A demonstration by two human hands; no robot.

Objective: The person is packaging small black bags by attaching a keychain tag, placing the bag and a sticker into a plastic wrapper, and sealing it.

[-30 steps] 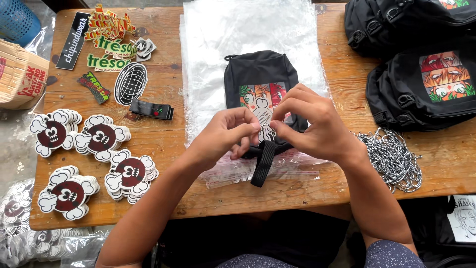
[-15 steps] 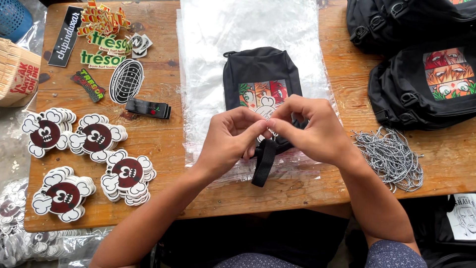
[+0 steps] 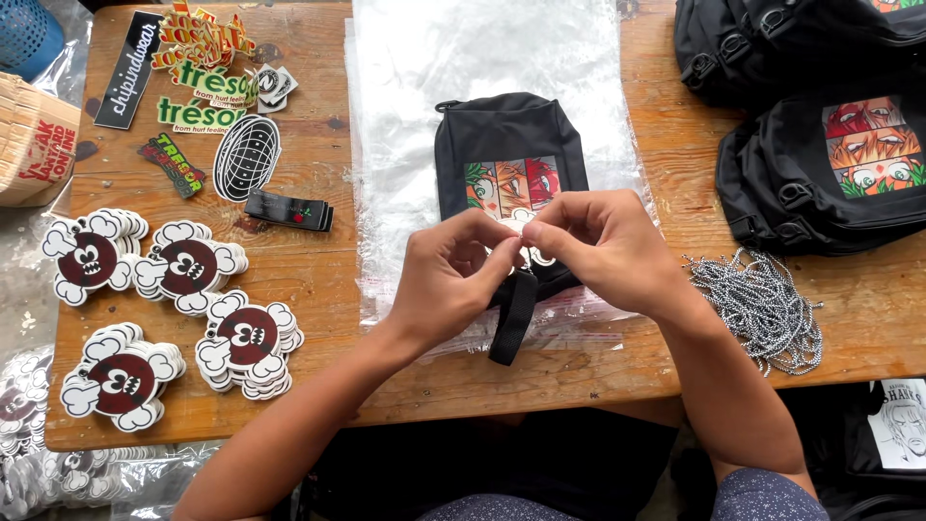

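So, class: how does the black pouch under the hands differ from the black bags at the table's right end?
The black pouch lies alone and flat on clear plastic sheets; the black bags are piled on bare wood. The pouch's picture patch is partly covered by hands; the bags' patch shows whole. Both are black with colourful cartoon patches.

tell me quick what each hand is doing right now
Left hand: fingers pinched on something small over the black pouch.
Right hand: pinched on the same small thing, too hidden to name.

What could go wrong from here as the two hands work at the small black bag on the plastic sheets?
The left hand and right hand pinch something small over the black bag; it might slip and drop. The bag lies on loose plastic sheets, so it may slide. The ball chains near the table's front edge might get swept off.
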